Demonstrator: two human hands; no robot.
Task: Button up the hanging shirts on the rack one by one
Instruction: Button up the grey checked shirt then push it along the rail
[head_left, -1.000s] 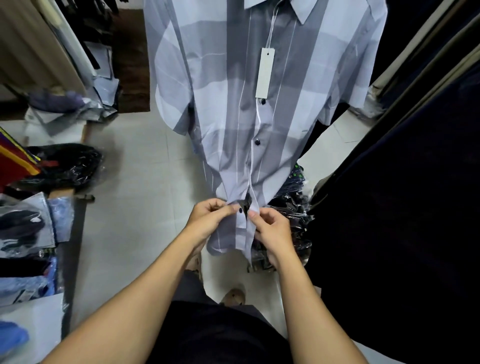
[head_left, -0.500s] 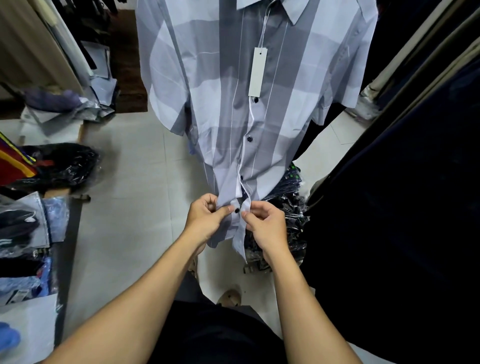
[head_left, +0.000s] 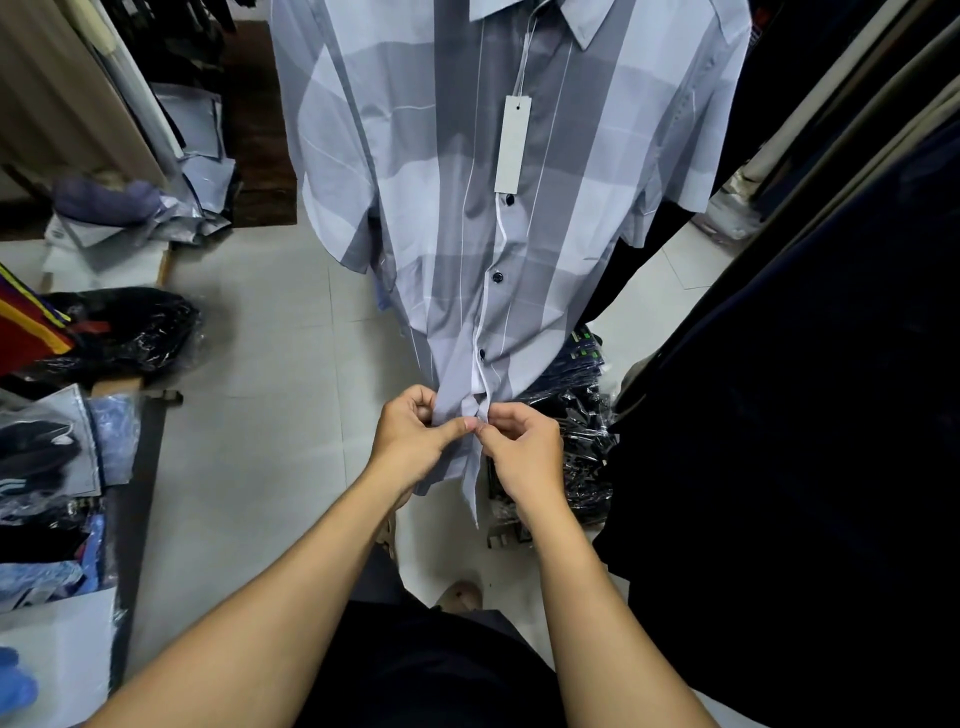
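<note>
A person's left hand (head_left: 410, 436) and right hand (head_left: 522, 447) pinch the bottom placket of a grey checked shirt (head_left: 467, 249) hanging directly above them, 3 dark buttons fastened above their fingertips.

The shirt (head_left: 467, 218) hung far centre, a tag (head_left: 513, 145) on its front. Both hands met at its hem: left hand (head_left: 410, 436) left, right hand (head_left: 524, 447) right. Bagged clothes (head_left: 576, 431) lay on the floor (head_left: 270, 415) behind.

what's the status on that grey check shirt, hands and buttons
Left hand and right hand both pinching shirt placket near hem. Three dark buttons above done. Paper tag hangs clear.
</note>
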